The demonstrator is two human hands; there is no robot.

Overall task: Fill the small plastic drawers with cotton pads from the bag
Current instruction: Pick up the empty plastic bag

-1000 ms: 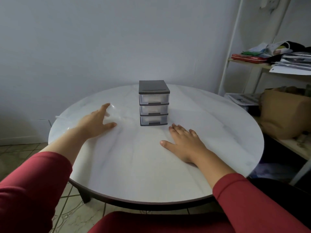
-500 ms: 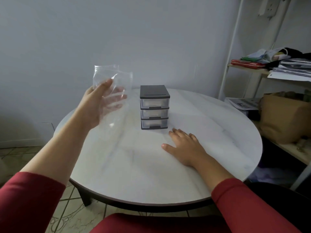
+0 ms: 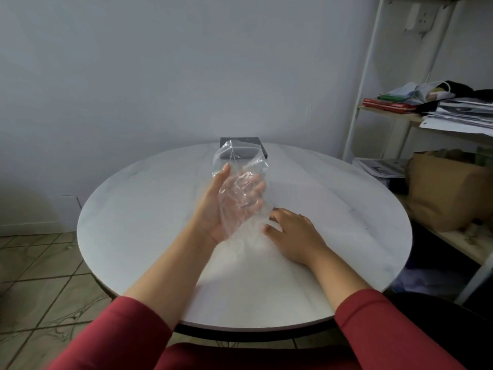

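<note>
Holding the bag (image 3: 236,162) up off the worktop (image 3: 133,209) is the left grip (image 3: 213,217), thumb on the near side of the clear plastic and fingers showing through from the far side, so it is clamped on the bag about halfway along. The bag stands roughly upright, its long axis running from a loose lower end down by the worktop to a top edge up in front of the drawers (image 3: 262,149). Pads inside? Cannot make any out through the crinkled film, and which end is the mouth is not clear either.

Now the relation that matters: the drawers sit straight beyond the bag, farther from the person, on the same line as the left grip, with only the dark top showing over and beside the plastic. Their fronts are hidden, so open or closed cannot be told.

Over on the other side, the right grip (image 3: 293,233) lies flat on the worktop, fingers spread and apart, holding nothing, its fingertips just beside the bag's lower end. That makes it the nearer free one of the 2, and my read is that it is best placed to come up and work the bag open while the left steadies it
</note>
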